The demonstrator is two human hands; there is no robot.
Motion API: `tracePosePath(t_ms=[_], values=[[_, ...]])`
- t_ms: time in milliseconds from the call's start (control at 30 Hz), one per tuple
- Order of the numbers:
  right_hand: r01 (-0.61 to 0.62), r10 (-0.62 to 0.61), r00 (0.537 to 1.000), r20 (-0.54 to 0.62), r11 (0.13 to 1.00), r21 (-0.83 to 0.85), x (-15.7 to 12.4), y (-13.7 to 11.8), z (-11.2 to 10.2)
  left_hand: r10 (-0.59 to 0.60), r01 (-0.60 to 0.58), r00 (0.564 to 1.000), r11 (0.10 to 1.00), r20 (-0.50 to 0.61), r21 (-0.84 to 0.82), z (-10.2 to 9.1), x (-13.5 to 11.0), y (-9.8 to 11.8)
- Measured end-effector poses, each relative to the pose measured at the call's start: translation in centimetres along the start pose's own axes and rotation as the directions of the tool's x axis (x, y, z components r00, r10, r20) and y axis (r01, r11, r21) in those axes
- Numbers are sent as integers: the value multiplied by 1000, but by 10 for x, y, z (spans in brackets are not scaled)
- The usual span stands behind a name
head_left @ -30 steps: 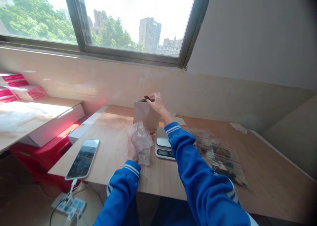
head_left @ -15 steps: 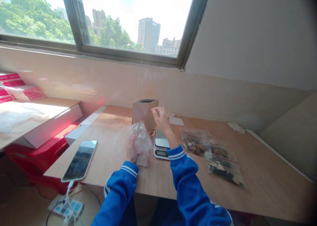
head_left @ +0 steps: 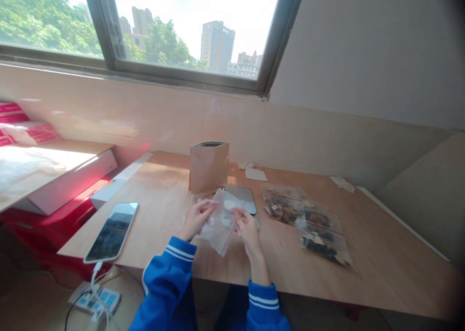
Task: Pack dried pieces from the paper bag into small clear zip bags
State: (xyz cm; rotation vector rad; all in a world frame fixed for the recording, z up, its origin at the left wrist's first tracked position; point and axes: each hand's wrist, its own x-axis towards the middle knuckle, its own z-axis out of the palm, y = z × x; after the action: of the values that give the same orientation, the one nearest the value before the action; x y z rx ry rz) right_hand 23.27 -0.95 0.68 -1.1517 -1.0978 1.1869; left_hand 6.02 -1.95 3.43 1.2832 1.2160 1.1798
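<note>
Both my hands hold a small clear plastic zip bag (head_left: 221,219) above the wooden table (head_left: 363,268). My left hand (head_left: 196,218) pinches its left edge and my right hand (head_left: 248,227) pinches its right edge. Just behind the bag lies a small digital kitchen scale (head_left: 242,197). A brown paper stand-up pouch (head_left: 209,167) stands open-topped behind the scale. To the right of my hands lie clear zip bags of dried brown pieces (head_left: 307,222).
A smartphone (head_left: 111,231) on a charging cable lies at the table's left front corner. A power strip (head_left: 95,301) is on the floor below. White paper scraps (head_left: 255,173) lie near the wall. A red stool and boxes (head_left: 54,186) stand to the left.
My right hand left the top of the brown pouch and came back to the clear bag. Both hands now hold the bag, spread flat in front of the scale.
</note>
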Motion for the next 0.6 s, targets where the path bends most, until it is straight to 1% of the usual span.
tracePosePath(t_ms=[67, 133, 200, 233, 300, 333, 367, 433, 467, 500, 533, 567, 600], values=[[-21, 22, 999, 29, 1000, -15, -6, 0, -5, -28, 28, 1000, 996, 3, 80, -3, -7, 10], [5, -3, 1000, 31, 998, -61, -9, 0, -10, -31, 35, 999, 993, -31, 111, -9, -10, 13], [85, -92, 995, -38, 984, -153, -8, 2, -18, -30, 42, 994, 993, -108, 111, -19, -10, 8], [131, -154, 984, -89, 966, -222, -7, 3, -23, -30, 49, 987, 992, -158, 117, -25, -9, 3], [207, -289, 943, -165, 897, -389, -4, 7, -36, -24, 79, 962, 977, -272, 197, -36, -8, -7], [231, -348, 920, -180, 853, -468, -2, 9, -44, -3, 109, 938, 952, -348, 285, -40, -7, -12], [244, -393, 901, -182, 809, -535, -1, 12, -51, 41, 146, 901, 909, -432, 391, -42, -7, -16], [242, -447, 875, -188, 739, -629, 1, 17, -67, 178, 235, 808, 776, -561, 585, -42, -7, -22], [233, -466, 863, -195, 710, -665, 1, 19, -74, 248, 267, 770, 711, -587, 650, -40, -8, -23], [223, -486, 849, -205, 682, -697, 2, 22, -80, 302, 279, 751, 660, -587, 697, -35, -8, -25], [214, -509, 835, -210, 652, -727, 2, 26, -85, 338, 265, 756, 624, -560, 735, -29, -8, -26], [210, -532, 820, -211, 623, -754, 3, 30, -90, 355, 233, 782, 596, -512, 769, -21, -8, -29], [208, -554, 806, -209, 596, -776, 4, 35, -93, 358, 192, 819, 567, -449, 801, -13, -8, -32]])
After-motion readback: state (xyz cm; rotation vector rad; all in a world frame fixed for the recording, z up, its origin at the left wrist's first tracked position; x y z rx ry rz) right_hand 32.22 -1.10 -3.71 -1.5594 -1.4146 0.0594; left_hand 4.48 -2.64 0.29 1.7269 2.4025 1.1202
